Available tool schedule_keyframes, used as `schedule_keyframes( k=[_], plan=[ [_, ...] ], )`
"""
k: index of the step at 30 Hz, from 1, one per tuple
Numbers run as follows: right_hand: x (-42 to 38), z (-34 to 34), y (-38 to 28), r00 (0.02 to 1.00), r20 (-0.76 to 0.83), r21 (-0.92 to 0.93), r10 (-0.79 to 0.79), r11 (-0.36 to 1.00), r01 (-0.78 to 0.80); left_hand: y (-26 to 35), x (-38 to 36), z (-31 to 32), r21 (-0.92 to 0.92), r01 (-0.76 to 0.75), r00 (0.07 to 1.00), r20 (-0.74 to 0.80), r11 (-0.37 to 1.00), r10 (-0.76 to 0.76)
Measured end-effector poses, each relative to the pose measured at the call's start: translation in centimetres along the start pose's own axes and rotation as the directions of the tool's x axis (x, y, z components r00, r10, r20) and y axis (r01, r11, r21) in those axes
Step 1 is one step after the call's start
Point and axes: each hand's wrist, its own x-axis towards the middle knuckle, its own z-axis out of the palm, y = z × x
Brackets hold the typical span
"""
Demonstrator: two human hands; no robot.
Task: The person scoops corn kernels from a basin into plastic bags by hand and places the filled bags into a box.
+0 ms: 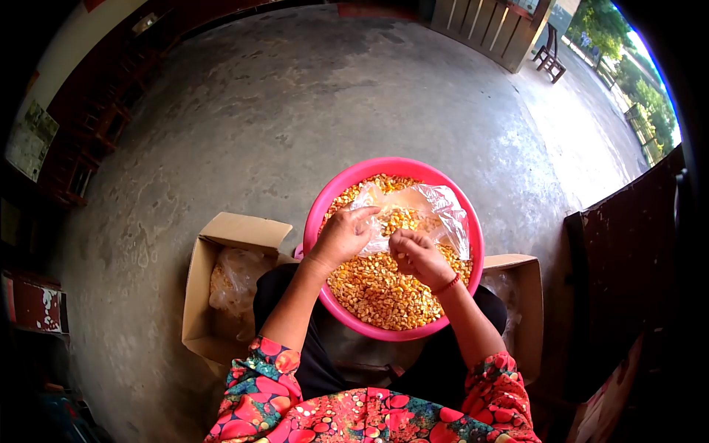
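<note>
A pink basin (477, 221) full of yellow corn kernels (384, 295) sits between my knees. A clear plastic bag (443, 209) lies open over the kernels, with some corn inside it. My left hand (343, 238) is closed on the bag's left edge, thumb and forefinger at its rim. My right hand (419, 258), with a red bracelet at the wrist, is curled closed just above the corn at the bag's near side. Its fingertips are turned away, so what they hold is hidden.
To my left, an open cardboard box (209, 255) holds clear bags of corn. Another cardboard box (528, 295) with clear plastic inside stands to my right. A dark wooden piece of furniture (628, 244) is farther right. A small chair (550, 55) stands near the doorway.
</note>
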Motion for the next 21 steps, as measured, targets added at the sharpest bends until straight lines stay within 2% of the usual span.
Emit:
schedule_keyframes(
  k=[1, 2, 3, 5, 6, 8, 9, 11, 13, 15, 17, 19, 20, 21],
  plan=[
    [0.2, -0.6, -0.3, 0.999, -0.034, 0.132, -0.027, 0.991, 0.031, 0.1, -0.1, 0.1, -0.028, -0.072, 0.997, -0.012, 0.997, 0.072],
    [0.2, -1.1, -0.6, 0.992, -0.118, 0.183, -0.040, 0.981, 0.061, 0.3, -0.2, 0.2, -0.057, -0.143, 0.990, -0.025, 0.988, 0.142],
    [0.3, -1.7, -1.0, 0.978, -0.201, 0.229, -0.048, 0.969, 0.095, 0.3, -0.1, 0.4, -0.058, -0.144, 0.989, -0.023, 0.988, 0.143],
    [1.3, -3.6, -0.9, 0.973, -0.160, 0.257, -0.164, 0.945, 0.202, 0.3, -0.2, 0.7, -0.144, -0.185, 0.981, 0.027, 0.972, 0.191],
    [1.5, -3.7, -1.1, 0.963, -0.203, 0.266, -0.175, 0.937, 0.226, 1.0, -0.3, 0.5, -0.144, -0.185, 0.981, 0.030, 0.972, 0.191],
    [1.9, -3.9, -1.6, 0.938, -0.293, 0.273, -0.184, 0.925, 0.266, 2.8, -0.6, -0.3, -0.086, -0.070, 0.984, 0.156, 0.994, 0.083],
    [2.3, -4.0, -1.7, 0.938, -0.293, 0.274, -0.184, 0.924, 0.267, 2.7, -0.6, -0.2, -0.085, -0.070, 0.984, 0.156, 0.994, 0.083],
    [3.2, -4.3, -1.5, 0.864, -0.454, 0.247, -0.220, 0.900, 0.359, 2.1, -0.5, 0.2, -0.139, -0.068, 0.980, 0.178, 0.988, 0.093],
    [3.5, -4.8, -1.2, 0.875, -0.420, 0.261, -0.242, 0.891, 0.371, 1.7, -0.4, 0.4, -0.152, -0.089, 0.979, 0.166, 0.984, 0.114],
    [3.8, -4.5, -1.0, 0.835, -0.509, 0.314, -0.210, 0.858, 0.407, 1.6, -0.5, 0.4, -0.165, -0.108, 0.979, 0.154, 0.980, 0.133],
    [3.7, -4.7, -0.4, 0.847, -0.472, 0.301, -0.244, 0.859, 0.415, 1.7, -0.4, 0.3, -0.186, -0.091, 0.977, 0.171, 0.978, 0.124],
    [4.2, -4.3, 0.0, 0.858, -0.363, 0.281, -0.363, 0.836, 0.472, 1.4, -0.3, 0.5, -0.193, -0.113, 0.980, 0.142, 0.975, 0.142],
    [4.5, -4.8, 0.5, 0.876, -0.295, 0.257, -0.381, 0.852, 0.457, 1.3, -0.3, 0.5, -0.201, -0.135, 0.980, 0.114, 0.970, 0.160],
    [4.4, -4.4, 0.3, 0.876, -0.295, 0.258, -0.381, 0.851, 0.457, 1.2, -0.3, 0.5, -0.201, -0.135, 0.980, 0.115, 0.970, 0.160]
  ],
)
